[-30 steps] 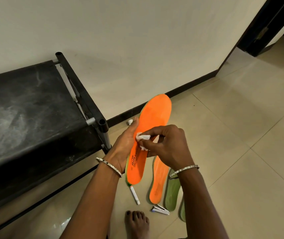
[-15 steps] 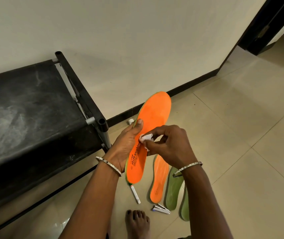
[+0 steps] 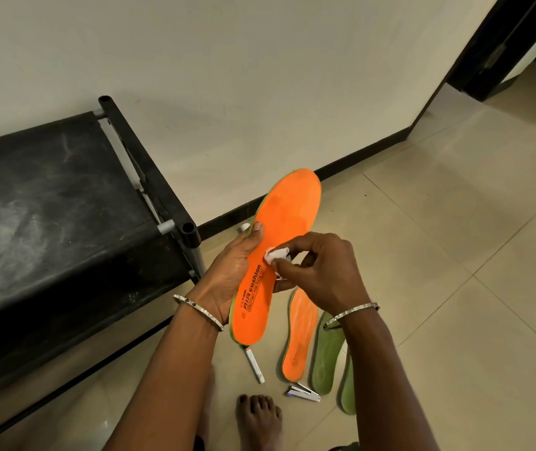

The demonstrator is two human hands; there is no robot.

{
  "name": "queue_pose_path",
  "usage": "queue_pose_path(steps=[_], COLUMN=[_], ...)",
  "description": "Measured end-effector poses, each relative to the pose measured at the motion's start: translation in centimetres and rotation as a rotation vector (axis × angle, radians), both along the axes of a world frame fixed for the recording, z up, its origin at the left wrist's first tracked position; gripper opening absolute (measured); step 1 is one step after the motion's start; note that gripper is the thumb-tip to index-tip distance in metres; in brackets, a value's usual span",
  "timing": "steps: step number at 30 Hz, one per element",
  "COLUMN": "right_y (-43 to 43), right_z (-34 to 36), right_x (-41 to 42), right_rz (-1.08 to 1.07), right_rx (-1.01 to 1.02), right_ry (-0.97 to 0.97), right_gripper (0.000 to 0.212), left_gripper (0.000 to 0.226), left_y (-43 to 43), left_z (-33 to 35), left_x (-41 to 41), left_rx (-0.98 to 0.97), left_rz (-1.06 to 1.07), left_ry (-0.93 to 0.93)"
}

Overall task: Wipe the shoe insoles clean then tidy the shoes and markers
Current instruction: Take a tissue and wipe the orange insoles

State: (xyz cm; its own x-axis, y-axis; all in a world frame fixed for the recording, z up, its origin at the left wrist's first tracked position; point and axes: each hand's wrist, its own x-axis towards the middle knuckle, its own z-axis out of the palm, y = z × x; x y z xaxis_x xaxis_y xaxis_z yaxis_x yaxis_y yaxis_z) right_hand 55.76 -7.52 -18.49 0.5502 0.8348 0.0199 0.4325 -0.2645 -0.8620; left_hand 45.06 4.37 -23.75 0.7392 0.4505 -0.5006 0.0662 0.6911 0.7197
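Head view: we record the left hand (image 3: 227, 271) curled round the left edge of the held orange insole (image 3: 287, 216), with its thumb on the printed face. The insole is raised above the floor, toe end pointing far and slightly right. The right hand (image 3: 323, 270) pinches a small white wipe (image 3: 276, 254) between thumb and fingertips and presses it on the middle of the insole, just beside the left thumb.

On the tiled floor (image 3: 439, 255), nearer than the held insole, we note 1 floor orange insole (image 3: 299, 333) lying face up. 1 green insole (image 3: 326, 356) lies just right of it and 1 outer green insole (image 3: 348, 390) further right, both partly hidden by the right forearm. 1 white marker (image 3: 254, 364) lies left of the floor orange insole, its far end hidden under the held one. A small white and blue item (image 3: 304, 392), which we cannot identify, lies at that insole's near end. A small white cap (image 3: 244, 226) sits by the black skirting. A black rack (image 3: 48, 206) stands at left against the wall. 1 bare foot (image 3: 258, 418) shows at the near edge
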Motion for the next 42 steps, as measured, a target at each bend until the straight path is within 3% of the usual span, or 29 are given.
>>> queue_pose_path(steps=[3, 7, 8, 10, 12, 13, 16, 20, 23, 27, 31, 34, 39, 42], right_y=[0.2, 0.2, 0.3, 0.3, 0.3, 0.3, 0.4, 0.9, 0.8, 0.4, 0.3, 0.4, 1.4, 1.2], right_z=[-0.7, -0.4, -0.1, 0.9, 1.7, 1.6, 0.6, -0.3, -0.4, 0.7, 1.1, 0.7, -0.3, 0.2], right_x=[0.7, 0.6, 0.4, -0.3, -1.1, -1.1, -0.8, -0.5, -0.6, -1.0, -1.1, -1.1, -1.5, -1.3], right_rz=[-0.275, -0.393, -0.363, -0.196, 0.037, 0.097, -0.021, -0.364, -0.309, 0.064, 0.374, 0.31, -0.047, 0.009], right_rx=[0.061, 0.116, 0.118, 0.122, 0.062, 0.029, 0.029, 0.058, 0.11, 0.06, -0.062, -0.034, 0.056, 0.026], right_ry=[-0.322, -0.346, -0.319, -0.059, 0.213, 0.221, 0.042, -0.373, -0.305, 0.142, 0.101, 0.055, -0.167, -0.134], right_gripper=[0.005, 0.007, 0.008, 0.009, 0.01, 0.01, 0.008, 0.002, 0.003, 0.012, 0.013, 0.01, 0.008, 0.006], left_gripper=[0.079, 0.097, 0.085, 0.056, 0.058, 0.063, 0.07, 0.054, 0.058, 0.067, 0.07, 0.071, 0.065, 0.068], left_y=[-0.2, -0.6, -0.8, -0.9, -0.9, -0.8, -0.6, -1.1, -1.1, -0.7, 0.0, 0.1, -0.6, -0.7], left_z=[0.6, 1.9, 2.5, 2.7, 3.2, 3.2, 2.8, 3.0, 3.1, 2.6, 2.1, 2.0, 2.3, 2.4], left_x=[0.0, -0.1, 0.0, -0.1, -0.3, -0.3, -0.2, -0.2, -0.1, -0.2, -0.4, -0.6, -0.2, -0.1], left_rx=[0.01, -0.014, -0.014, -0.055, -0.11, -0.123, -0.076, -0.063, -0.08, -0.132, -0.134, -0.144, -0.146, -0.152], left_rz=[-0.039, -0.07, -0.068, -0.08, -0.079, -0.074, -0.083, -0.112, -0.104, -0.031, 0.06, 0.089, 0.085, 0.073], left_ry=[-0.054, -0.016, -0.017, -0.044, -0.035, -0.025, 0.0, -0.016, -0.016, -0.003, 0.018, 0.021, 0.007, 0.022])
